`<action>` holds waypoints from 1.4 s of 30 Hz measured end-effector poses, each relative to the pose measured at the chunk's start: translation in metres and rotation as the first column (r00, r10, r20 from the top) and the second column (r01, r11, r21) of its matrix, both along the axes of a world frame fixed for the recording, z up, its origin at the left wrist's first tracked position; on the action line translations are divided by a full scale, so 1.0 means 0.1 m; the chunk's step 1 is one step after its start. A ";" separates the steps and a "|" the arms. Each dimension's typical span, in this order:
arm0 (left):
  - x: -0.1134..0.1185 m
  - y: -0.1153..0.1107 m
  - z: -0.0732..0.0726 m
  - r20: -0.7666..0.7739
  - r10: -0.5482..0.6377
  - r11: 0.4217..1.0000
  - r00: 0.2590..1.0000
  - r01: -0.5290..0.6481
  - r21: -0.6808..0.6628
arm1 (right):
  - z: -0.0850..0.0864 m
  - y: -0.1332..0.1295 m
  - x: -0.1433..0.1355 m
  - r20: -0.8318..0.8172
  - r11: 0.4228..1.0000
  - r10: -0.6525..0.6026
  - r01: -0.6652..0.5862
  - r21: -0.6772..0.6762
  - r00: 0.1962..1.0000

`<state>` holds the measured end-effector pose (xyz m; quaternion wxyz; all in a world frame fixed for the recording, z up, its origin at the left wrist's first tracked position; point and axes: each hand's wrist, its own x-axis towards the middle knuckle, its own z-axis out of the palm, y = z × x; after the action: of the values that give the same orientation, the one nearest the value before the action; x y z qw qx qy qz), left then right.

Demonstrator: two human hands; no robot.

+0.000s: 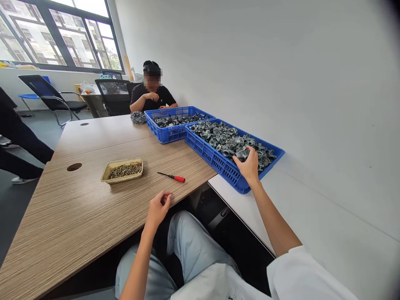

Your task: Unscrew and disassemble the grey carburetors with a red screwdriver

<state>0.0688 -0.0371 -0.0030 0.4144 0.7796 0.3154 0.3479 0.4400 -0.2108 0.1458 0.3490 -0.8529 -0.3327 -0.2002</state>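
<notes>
My right hand (249, 164) is over the near blue crate (215, 161), thumb and fingers round a grey metal part (241, 154) among the many grey metal parts (218, 135) heaped there. Above the table's front edge, my left hand (159, 205) has its fingers curled, thumb near the fingertips; whether anything small is between them cannot be made out. A screwdriver with a red handle (179, 179) lies on the wood-grain table just beyond it. Farther left stands a cream tray (121, 179) of small brass-coloured screws (125, 170).
A second blue crate (168, 135) of dark parts stands behind the near one, beside a pile of grey parts (138, 117). A person (153, 93) sits at the far end. Another person's legs (21, 137) are at left. The table (84, 200) has a round hole.
</notes>
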 end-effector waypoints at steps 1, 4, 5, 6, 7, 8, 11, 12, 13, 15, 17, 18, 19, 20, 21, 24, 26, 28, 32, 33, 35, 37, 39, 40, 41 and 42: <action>0.00 0.00 0.01 0.001 0.001 1.000 1.000 -0.001 0.000 | 0.00 0.00 0.01 -0.020 0.999 -0.011 0.011 -0.033 1.000; 0.00 0.00 0.01 0.005 0.001 1.000 1.000 -0.001 -0.001 | -0.03 0.01 0.04 -0.040 0.985 -0.052 0.044 -0.165 0.998; 0.00 -0.01 0.01 0.006 0.000 1.000 1.000 0.000 -0.002 | -0.03 0.01 0.06 -0.035 0.977 -0.063 0.055 -0.206 0.997; 0.01 -0.01 0.01 0.007 0.001 1.000 1.000 -0.001 -0.003 | -0.04 0.02 0.07 -0.025 0.969 -0.072 0.064 -0.240 0.997; 0.01 -0.01 0.01 0.007 0.001 1.000 1.000 -0.001 -0.005 | -0.03 0.04 0.09 -0.013 0.962 -0.080 0.074 -0.264 0.997; 0.01 -0.01 0.00 0.007 0.000 1.000 1.000 0.000 -0.008 | -0.01 0.06 0.12 0.002 0.957 -0.083 0.080 -0.278 0.997; 0.01 -0.01 -0.01 0.008 -0.002 1.000 1.000 0.002 -0.011 | 0.11 0.20 0.21 0.086 0.954 0.005 0.021 -0.298 0.996; 0.01 -0.01 0.00 0.010 -0.002 1.000 1.000 0.002 -0.011 | 0.17 0.26 0.25 0.116 0.946 0.072 -0.032 -0.321 0.991; 0.01 -0.01 0.00 0.013 -0.001 1.000 1.000 0.002 -0.011 | 0.23 0.33 0.28 0.130 0.927 0.149 -0.093 -0.363 0.980; 0.01 -0.01 0.02 0.017 0.003 1.000 1.000 -0.003 -0.012 | 0.35 0.47 0.34 0.083 0.858 0.250 -0.181 -0.480 0.965; 0.01 -0.01 0.03 0.017 0.010 1.000 1.000 -0.009 -0.012 | 0.45 0.59 0.38 0.003 0.785 0.271 -0.219 -0.580 0.963; 0.01 -0.01 0.03 0.015 0.011 1.000 1.000 -0.011 -0.012 | 0.48 0.63 0.39 -0.014 0.762 0.261 -0.215 -0.610 0.965; 0.01 0.00 0.03 0.014 0.011 1.000 1.000 -0.010 -0.012 | 0.50 0.65 0.39 -0.010 0.747 0.254 -0.203 -0.633 0.967; 0.02 0.00 0.02 0.014 0.008 1.000 1.000 -0.008 -0.012 | 0.51 0.67 0.40 0.011 0.738 0.250 -0.183 -0.650 0.968; 0.02 0.00 0.01 0.015 0.005 1.000 1.000 -0.005 -0.012 | 0.52 0.68 0.40 0.041 0.731 0.253 -0.163 -0.663 0.967; 0.03 0.00 -0.01 0.015 -0.002 1.000 1.000 0.002 -0.016 | 0.53 0.69 0.43 0.102 0.701 0.283 -0.133 -0.701 0.954; 0.03 0.00 -0.02 0.013 0.002 1.000 1.000 -0.002 -0.014 | 0.54 0.72 0.46 0.099 0.674 0.296 -0.134 -0.727 0.950; 0.03 0.00 -0.02 0.014 0.006 1.000 1.000 -0.006 -0.008 | 0.54 0.77 0.51 0.090 0.647 0.305 -0.137 -0.750 0.948; 0.04 -0.01 -0.01 0.021 0.007 1.000 1.000 -0.007 -0.001 | 0.53 0.88 0.59 0.080 0.621 0.333 -0.154 -0.768 0.940; 0.05 -0.01 0.00 0.022 0.007 1.000 1.000 -0.007 0.001 | 0.53 0.89 0.60 0.074 0.616 0.339 -0.161 -0.771 0.938; 0.05 -0.01 0.01 0.023 0.011 1.000 1.000 -0.011 0.004 | 0.52 0.91 0.61 0.065 0.607 0.340 -0.166 -0.777 0.938; 0.05 -0.02 0.02 0.018 0.021 1.000 1.000 -0.021 0.010 | 0.52 0.91 0.61 0.061 0.603 0.338 -0.167 -0.780 0.939; 0.05 -0.02 0.01 0.013 0.028 0.999 1.000 -0.029 0.017 | 0.53 0.90 0.61 0.050 0.595 0.341 -0.174 -0.784 0.939; 0.05 -0.02 0.01 0.011 0.031 0.999 0.999 -0.031 0.020 | 0.53 0.90 0.61 0.043 0.591 0.345 -0.181 -0.786 0.938; 0.05 -0.02 0.00 0.011 0.032 0.999 0.999 -0.032 0.023 | 0.53 0.90 0.61 0.036 0.586 0.348 -0.187 -0.789 0.937; 0.05 -0.02 -0.01 0.012 0.033 0.999 0.999 -0.033 0.026 | 0.53 0.90 0.61 0.032 0.583 0.349 -0.191 -0.790 0.937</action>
<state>0.0738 -0.0387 -0.0039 0.4001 0.7775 0.3213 0.3635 0.5015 -0.1211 0.1984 -0.0583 -0.8358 -0.5427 -0.0593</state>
